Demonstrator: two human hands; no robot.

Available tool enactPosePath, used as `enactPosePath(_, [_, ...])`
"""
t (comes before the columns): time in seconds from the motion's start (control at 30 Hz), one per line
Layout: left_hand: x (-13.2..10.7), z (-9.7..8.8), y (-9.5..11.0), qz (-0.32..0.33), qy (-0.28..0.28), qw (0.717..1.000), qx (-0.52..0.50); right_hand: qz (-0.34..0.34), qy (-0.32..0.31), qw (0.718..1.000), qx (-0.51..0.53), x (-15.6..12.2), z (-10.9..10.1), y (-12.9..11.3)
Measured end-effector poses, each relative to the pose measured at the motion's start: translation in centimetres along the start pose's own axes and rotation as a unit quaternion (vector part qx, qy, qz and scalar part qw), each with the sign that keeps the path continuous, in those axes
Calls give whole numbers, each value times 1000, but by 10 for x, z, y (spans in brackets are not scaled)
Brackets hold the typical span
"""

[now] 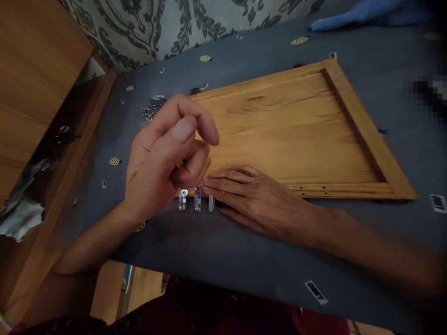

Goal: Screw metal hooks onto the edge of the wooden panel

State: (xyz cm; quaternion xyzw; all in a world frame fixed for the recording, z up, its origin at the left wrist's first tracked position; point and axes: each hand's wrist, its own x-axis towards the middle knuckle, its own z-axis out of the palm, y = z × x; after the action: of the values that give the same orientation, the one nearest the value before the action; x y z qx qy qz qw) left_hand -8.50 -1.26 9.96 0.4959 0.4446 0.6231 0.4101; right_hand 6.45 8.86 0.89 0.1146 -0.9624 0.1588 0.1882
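My left hand (171,153) is raised over the near left corner of a framed wooden panel (289,130). Its fingers are curled closed, and a small yellow bit of something shows between them; the rest is hidden. My right hand (258,200) lies palm down across the panel's near edge, fingers stretched out. Its fingertips are beside a row of curved metal hooks (197,202) that stick out from that edge. Small dark holes (314,188) show in the frame to the right of my right hand.
A pile of wavy metal pieces (153,108) lies behind my left hand on the dark patterned tablecloth (237,260). A blue cloth (370,14) is at the far right. Wooden furniture (38,83) borders the left, with a crumpled plastic bag (24,214) inside.
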Motion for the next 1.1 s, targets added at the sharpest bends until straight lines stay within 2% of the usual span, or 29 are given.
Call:
enactPosePath(0.1, [0, -12, 3, 17, -82, 992, 95, 2, -6, 1000, -5, 1, 0, 0])
enactPosePath(0.27, [4, -37, 18, 13, -205, 956, 210, 4, -9, 1000, -9, 0, -1, -1])
enactPosePath(0.37, [9, -45, 31, 16, -306, 914, 266, 5, -14, 1000, -15, 0, -1, -1])
enactPosePath(0.4, [11, -45, 36, 12, -313, 902, 298, 3, -13, 1000, -13, 0, -1, -1])
enactPosePath(0.47, [13, -44, 43, -5, -280, 893, 353, 1, -9, 1000, -4, 0, 0, 0])
enactPosePath(0.53, [14, -43, 48, -27, -233, 896, 377, 0, -3, 1000, 5, -1, 1, 1])
enactPosePath(0.57, [13, -43, 49, -30, -228, 894, 385, 3, -7, 1000, 6, -1, 1, 1])
enactPosePath(0.63, [12, -43, 50, -10, -255, 878, 404, 6, -14, 1000, 5, -1, 0, 1])
enactPosePath(0.7, [11, -43, 50, 31, -281, 849, 446, 11, -22, 1000, 4, -1, -1, 1])
enactPosePath(0.83, [9, -44, 46, 104, -251, 793, 545, 4, -20, 1000, 5, -1, 0, 1])
enactPosePath(0.9, [9, -44, 45, 121, -238, 783, 561, 2, -13, 1000, 4, -2, 0, 1])
enactPosePath(1.1, [7, -42, 44, 133, -232, 777, 570, 4, -15, 1000, 13, -1, 0, 1])
